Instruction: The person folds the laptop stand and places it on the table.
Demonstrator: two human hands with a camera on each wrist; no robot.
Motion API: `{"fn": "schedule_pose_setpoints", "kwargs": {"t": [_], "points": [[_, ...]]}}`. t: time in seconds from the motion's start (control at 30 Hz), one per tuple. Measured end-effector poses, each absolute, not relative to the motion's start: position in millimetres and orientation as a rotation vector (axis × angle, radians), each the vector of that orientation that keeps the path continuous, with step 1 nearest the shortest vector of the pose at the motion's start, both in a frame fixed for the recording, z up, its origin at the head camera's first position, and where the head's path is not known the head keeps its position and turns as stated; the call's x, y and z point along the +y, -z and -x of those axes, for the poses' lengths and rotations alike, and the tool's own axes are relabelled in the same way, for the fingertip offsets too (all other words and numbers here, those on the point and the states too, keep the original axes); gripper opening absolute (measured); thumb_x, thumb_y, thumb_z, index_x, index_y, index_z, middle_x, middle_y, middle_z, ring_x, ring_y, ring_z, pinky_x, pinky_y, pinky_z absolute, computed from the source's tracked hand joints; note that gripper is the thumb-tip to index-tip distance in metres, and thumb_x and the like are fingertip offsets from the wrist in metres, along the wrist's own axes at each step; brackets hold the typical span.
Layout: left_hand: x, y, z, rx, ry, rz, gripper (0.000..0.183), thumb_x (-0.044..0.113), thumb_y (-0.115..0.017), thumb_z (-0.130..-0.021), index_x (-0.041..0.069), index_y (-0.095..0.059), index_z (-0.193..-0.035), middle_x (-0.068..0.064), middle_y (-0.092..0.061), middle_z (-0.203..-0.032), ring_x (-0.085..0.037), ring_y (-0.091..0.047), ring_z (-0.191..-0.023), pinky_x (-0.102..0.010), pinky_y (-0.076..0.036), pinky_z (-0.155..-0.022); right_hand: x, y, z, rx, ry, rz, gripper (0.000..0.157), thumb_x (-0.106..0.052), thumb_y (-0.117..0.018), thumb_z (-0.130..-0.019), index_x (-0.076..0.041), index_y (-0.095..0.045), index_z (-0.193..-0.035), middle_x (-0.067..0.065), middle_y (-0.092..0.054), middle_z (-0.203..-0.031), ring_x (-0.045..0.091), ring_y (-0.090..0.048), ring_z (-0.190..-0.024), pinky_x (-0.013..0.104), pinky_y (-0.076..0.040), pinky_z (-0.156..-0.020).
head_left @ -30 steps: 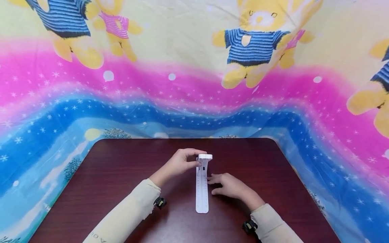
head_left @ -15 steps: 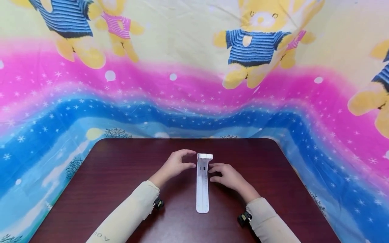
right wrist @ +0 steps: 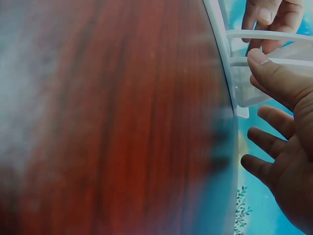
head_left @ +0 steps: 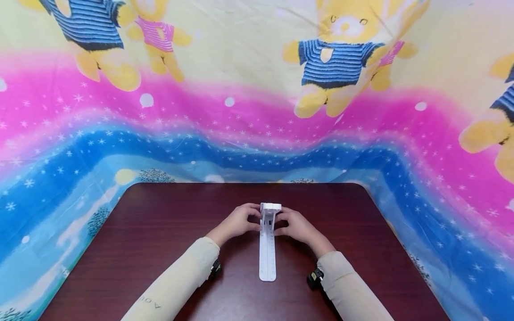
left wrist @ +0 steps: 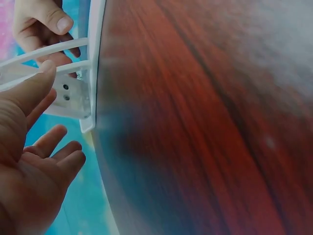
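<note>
A white plastic stand (head_left: 267,256), with a long narrow base and an upright part at its far end, is on the dark red-brown table. Two slanted struts (left wrist: 54,49) join its base in the left wrist view. My left hand (head_left: 238,220) is at the left side of the upright, thumb tip right at a strut and the other fingers loosely spread. From the right, my right hand (head_left: 298,227) meets the same part; its thumb (right wrist: 264,63) overlaps a strut in the right wrist view, with the remaining fingers relaxed and apart.
The wooden table (head_left: 168,209) has rounded far corners. Behind and beside it hangs a cloth (head_left: 249,120) printed with bears and snowflakes. Light sleeves (head_left: 180,272) cover both forearms, and a small black device (head_left: 315,278) sits at each wrist.
One second ago my left hand held the stand's top; it let go, then came back lower against the side. My right hand moved up and in to the upright. The stand has barely moved.
</note>
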State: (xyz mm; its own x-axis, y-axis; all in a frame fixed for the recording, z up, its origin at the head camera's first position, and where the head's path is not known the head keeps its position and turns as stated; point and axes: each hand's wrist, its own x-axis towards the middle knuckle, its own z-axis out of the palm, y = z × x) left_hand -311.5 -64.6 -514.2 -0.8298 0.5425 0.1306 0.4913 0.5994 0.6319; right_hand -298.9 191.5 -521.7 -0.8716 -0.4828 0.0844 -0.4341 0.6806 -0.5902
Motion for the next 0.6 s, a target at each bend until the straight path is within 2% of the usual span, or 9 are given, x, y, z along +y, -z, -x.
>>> {"fn": "schedule_pose_setpoints", "kwargs": {"t": [0.33, 0.5, 0.6], "points": [[-51, 524, 318, 2.755, -0.792, -0.921, 0.033, 0.031, -0.088, -0.082, 0.014, -0.079, -0.11, -0.01, -0.051, -0.153, -0.026, -0.043, -0.145, -0.042, -0.041, -0.117, 184, 522, 304, 2.757, 0.867, 0.717, 0.025, -0.023, -0.089, -0.081, -0.019, -0.079, -0.104, 0.0, -0.066, -0.128, 0.02, -0.058, -0.124, 0.044, -0.05, -0.105], [-50, 528, 320, 2.752, -0.756, -0.911, 0.032, 0.032, -0.088, -0.082, 0.014, -0.079, -0.108, -0.007, -0.049, -0.156, -0.028, -0.033, -0.152, -0.041, -0.037, -0.12, 181, 523, 304, 2.757, 0.837, 0.733, 0.021, -0.024, -0.089, -0.08, -0.02, -0.079, -0.098, -0.001, -0.067, -0.123, 0.02, -0.06, -0.119, 0.044, -0.051, -0.102], [-50, 528, 320, 2.75, -0.774, -0.911, 0.027, 0.031, -0.088, -0.082, 0.016, -0.079, -0.103, -0.007, -0.049, -0.155, -0.028, -0.032, -0.153, -0.042, -0.037, -0.119, 181, 523, 305, 2.755, 0.84, 0.739, 0.019, -0.025, -0.089, -0.08, -0.021, -0.079, -0.096, -0.001, -0.067, -0.123, 0.02, -0.06, -0.118, 0.044, -0.051, -0.101]]}}
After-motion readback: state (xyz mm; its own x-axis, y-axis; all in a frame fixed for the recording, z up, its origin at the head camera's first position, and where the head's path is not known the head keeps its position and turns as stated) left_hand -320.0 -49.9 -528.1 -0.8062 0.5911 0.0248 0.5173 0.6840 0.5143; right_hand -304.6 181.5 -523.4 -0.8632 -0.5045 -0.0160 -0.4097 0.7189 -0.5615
